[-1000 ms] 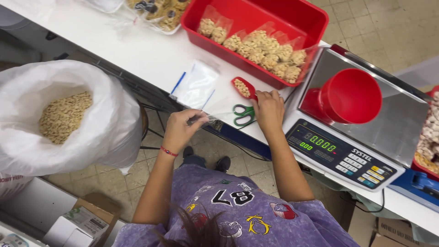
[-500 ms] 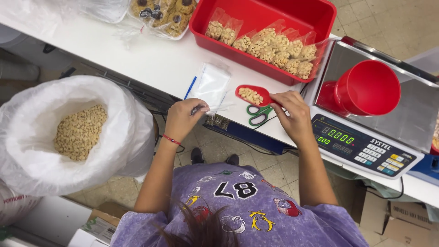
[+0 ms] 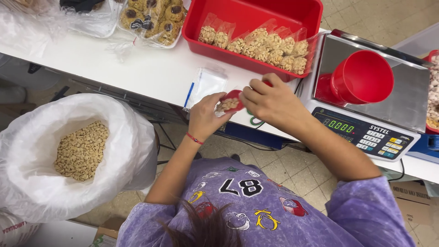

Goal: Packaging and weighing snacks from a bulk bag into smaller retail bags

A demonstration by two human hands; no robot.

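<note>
Head view, looking straight down over my own shoulders: my left hand (image 3: 206, 114) sits at the centre of the frame, fingers curled around a small red plastic scoop (image 3: 230, 101) loaded with pale shelled peanuts. My right hand (image 3: 270, 101) is just to the right of it, fingers bent and pinched at the scoop's right end, so both hands meet on the same object above the front edge of the white counter (image 3: 137, 73). The scoop's long axis runs roughly left to right across the frame, tilted slightly up toward the right, bowl facing up. It lies between my two hands, and the left carries more of it; what exactly my right fingertips pinch is hidden behind my knuckles.

Touching the top of my left hand lies a small clear plastic bag with a blue strip (image 3: 204, 86), flat on the counter. A pair of green-handled scissors (image 3: 254, 121) peeks out beneath my right hand. Higher up, centre right, a red rectangular plastic tub (image 3: 256, 11) holds a row of filled clear bags of nuts. At the right, a red plastic funnel cup (image 3: 361, 77) lies on the steel platter of a digital weighing scale (image 3: 414, 98). At the lower left, well apart from my hands, an open white plastic sack of peanuts (image 3: 80, 148) stands on the floor.
</note>
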